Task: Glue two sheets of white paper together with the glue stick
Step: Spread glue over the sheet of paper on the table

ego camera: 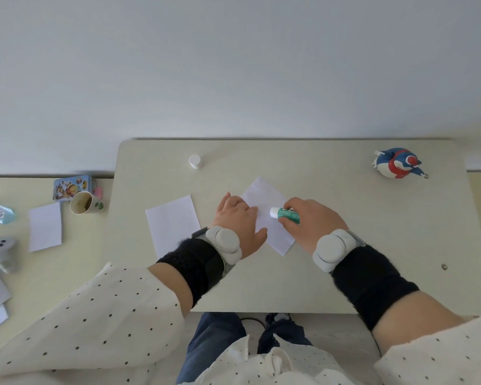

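A white sheet of paper (264, 195) lies turned like a diamond in the middle of the table (345, 218). My left hand (240, 222) rests flat on its left part, fingers spread. My right hand (313, 220) grips a green glue stick (283, 213), uncapped, its white tip pointing left and touching the sheet. A second white sheet (174, 223) lies flat to the left, partly under my left wrist. The glue stick's white cap (195, 161) stands apart near the table's back edge.
A blue, red and white bird figurine (397, 163) stands at the back right. On the lower side table to the left are a paper cup (84, 202), a picture tin (72, 186), another white sheet (45, 230) and a grey controller (0, 252).
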